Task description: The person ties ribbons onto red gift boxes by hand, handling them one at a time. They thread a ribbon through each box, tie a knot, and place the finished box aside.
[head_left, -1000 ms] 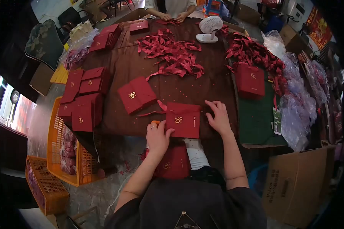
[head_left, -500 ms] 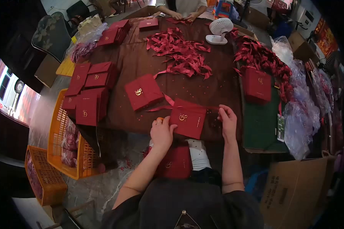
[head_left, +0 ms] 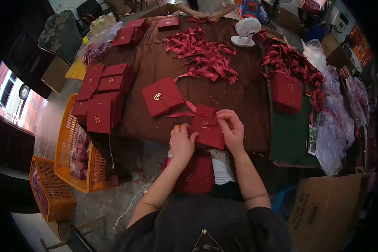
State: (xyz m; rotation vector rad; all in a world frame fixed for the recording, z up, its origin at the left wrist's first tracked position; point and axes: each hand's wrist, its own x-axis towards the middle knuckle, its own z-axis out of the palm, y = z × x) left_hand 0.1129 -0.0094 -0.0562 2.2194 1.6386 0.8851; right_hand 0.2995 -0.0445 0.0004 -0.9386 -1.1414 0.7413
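A flat red gift bag (head_left: 208, 136) with a gold logo lies at the near edge of the brown-covered table. My left hand (head_left: 182, 143) is at its left side, fingers curled and thumb against the bag's edge. A small orange thing (head_left: 179, 126) shows at those fingertips; I cannot tell what it is. Over the bag's right side, my right hand (head_left: 232, 131) pinches the red ribbon near the logo. A loose ribbon tail (head_left: 181, 114) trails left from the bag's top. Farther left is another red bag stack (head_left: 161, 97).
Red ribbons (head_left: 203, 56) are heaped mid-table, near a white fan (head_left: 247, 31). Red bag stacks stand left (head_left: 101, 111) and right (head_left: 286, 92). Across the table a person's hands (head_left: 208, 17) handle something red. Yellow crates (head_left: 71, 176) stand on the floor, left. Another red bag (head_left: 193, 176) is at my lap.
My right hand has moved left from beyond the bag to over its face, bringing the ribbon across it. The left hand stays at the bag's left edge. The whole view has shifted slightly.
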